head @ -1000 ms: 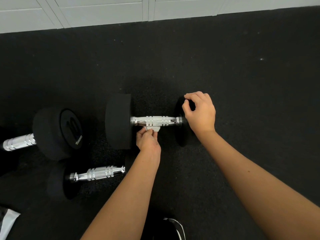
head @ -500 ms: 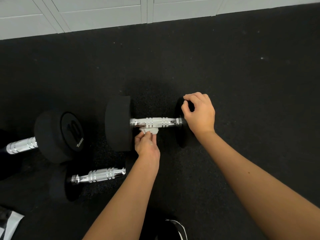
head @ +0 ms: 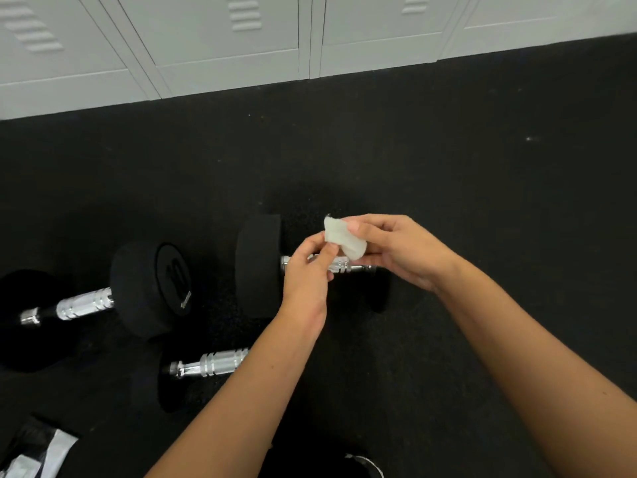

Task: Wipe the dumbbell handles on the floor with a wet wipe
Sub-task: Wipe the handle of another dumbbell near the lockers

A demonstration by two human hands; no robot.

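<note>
Both hands are meeting above the middle black dumbbell with the chrome handle (head: 344, 265), which is lying on the black rubber floor (head: 482, 201). The right hand (head: 396, 251) is pinching the small crumpled white wet wipe (head: 343, 240), thumb on top, and the left hand (head: 306, 274) is gripping its lower edge from seven o'clock. A second black dumbbell (head: 144, 288) is sitting at nine o'clock of them, a third chrome-handled one (head: 210, 364) at seven o'clock, pale grey lockers (head: 224, 39) running along twelve.
</note>
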